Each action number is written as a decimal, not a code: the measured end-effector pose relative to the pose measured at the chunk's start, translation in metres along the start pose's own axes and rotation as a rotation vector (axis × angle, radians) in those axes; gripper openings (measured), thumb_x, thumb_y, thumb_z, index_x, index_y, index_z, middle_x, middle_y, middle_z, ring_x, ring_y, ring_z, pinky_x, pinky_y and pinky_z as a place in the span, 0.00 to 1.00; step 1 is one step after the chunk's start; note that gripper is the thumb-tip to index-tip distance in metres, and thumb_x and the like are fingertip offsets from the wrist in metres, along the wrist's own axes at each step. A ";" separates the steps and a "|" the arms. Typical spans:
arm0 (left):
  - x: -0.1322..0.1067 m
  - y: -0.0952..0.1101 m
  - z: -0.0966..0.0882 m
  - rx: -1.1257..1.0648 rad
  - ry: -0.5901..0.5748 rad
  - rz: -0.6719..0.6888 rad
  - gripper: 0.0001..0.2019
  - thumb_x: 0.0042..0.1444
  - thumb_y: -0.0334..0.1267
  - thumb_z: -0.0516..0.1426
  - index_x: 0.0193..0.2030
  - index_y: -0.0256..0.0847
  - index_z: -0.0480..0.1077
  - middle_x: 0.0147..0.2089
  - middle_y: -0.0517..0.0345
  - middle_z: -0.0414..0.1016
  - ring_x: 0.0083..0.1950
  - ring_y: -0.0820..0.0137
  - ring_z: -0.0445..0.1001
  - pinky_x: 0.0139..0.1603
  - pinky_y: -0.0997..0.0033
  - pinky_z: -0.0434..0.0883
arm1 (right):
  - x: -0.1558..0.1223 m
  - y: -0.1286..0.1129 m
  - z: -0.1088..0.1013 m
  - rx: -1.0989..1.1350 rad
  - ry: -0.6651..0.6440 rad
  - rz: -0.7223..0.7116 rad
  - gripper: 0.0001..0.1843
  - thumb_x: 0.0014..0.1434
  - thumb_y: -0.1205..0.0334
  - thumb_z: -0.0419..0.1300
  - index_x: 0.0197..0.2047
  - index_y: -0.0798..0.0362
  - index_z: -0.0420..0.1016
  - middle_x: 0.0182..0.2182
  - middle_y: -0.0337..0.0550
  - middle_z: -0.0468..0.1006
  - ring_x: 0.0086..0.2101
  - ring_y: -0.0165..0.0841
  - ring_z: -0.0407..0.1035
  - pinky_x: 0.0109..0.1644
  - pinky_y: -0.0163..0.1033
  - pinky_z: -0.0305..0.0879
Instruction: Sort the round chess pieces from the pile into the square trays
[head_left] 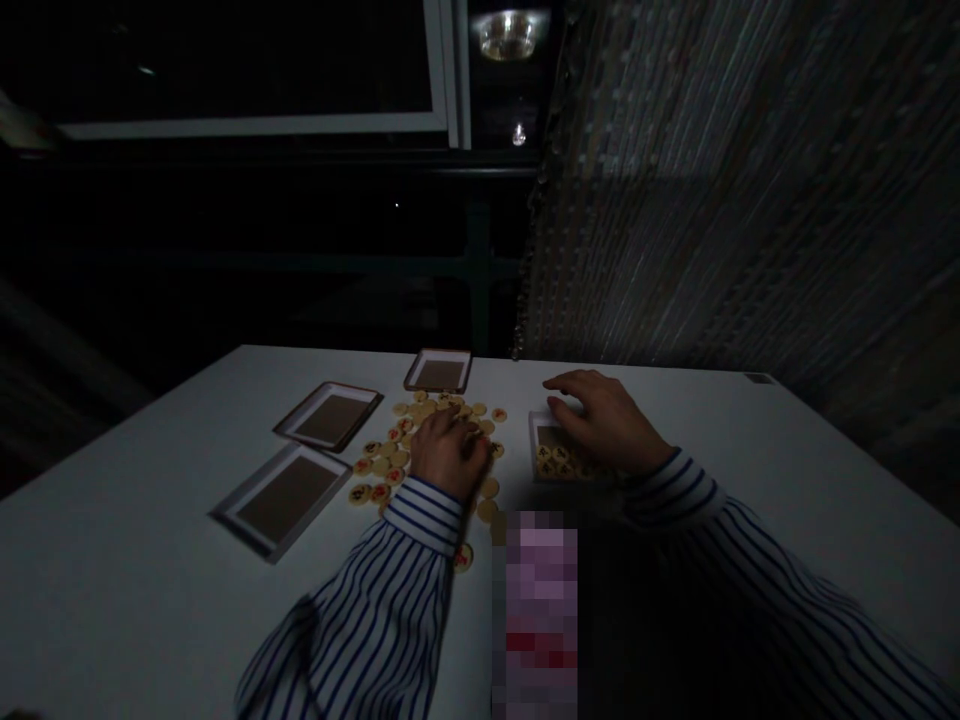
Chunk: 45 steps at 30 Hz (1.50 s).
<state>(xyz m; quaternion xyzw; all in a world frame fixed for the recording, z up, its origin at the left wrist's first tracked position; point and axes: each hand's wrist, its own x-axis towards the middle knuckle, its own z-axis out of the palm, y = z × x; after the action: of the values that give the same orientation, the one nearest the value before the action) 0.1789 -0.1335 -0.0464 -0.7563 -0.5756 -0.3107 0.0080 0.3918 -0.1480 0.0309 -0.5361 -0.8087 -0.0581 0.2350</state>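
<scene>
A loose heap of round wooden Chinese chess pieces (380, 467) with red and black characters lies on the white table. My left hand (448, 455) is over the right part of this heap, its fingers bent downward and the thumb apart from them. Pieces lie close around its fingertips, and some are hidden under it. To the right, a shallow open box (533, 445) holds several black-marked pieces (556, 462) along its near side. My right hand (604, 420) hovers over that box with thumb and fingers apart, and no piece shows between them. It hides the box's right part.
Shallow trays stand left and behind the heap: a grey one (259, 545), a brown-rimmed one (375, 400) and a small one (439, 391). A red-marked piece (463, 558) lies near my left cuff. A bead curtain (675, 200) hangs behind the table (135, 560).
</scene>
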 end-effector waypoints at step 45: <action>-0.006 0.008 0.025 0.089 -0.120 0.085 0.16 0.42 0.43 0.61 0.41 0.47 0.74 0.57 0.48 0.61 0.61 0.52 0.53 0.58 0.44 0.50 | -0.002 -0.009 0.024 -0.096 -0.232 -0.106 0.20 0.58 0.58 0.48 0.52 0.53 0.67 0.52 0.49 0.67 0.51 0.42 0.60 0.51 0.50 0.54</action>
<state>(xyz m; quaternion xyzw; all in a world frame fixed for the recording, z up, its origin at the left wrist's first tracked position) 0.1967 -0.1318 -0.0669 -0.7963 -0.5556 -0.2383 0.0202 0.3768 -0.1453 0.0098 -0.5063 -0.8540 -0.0468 0.1106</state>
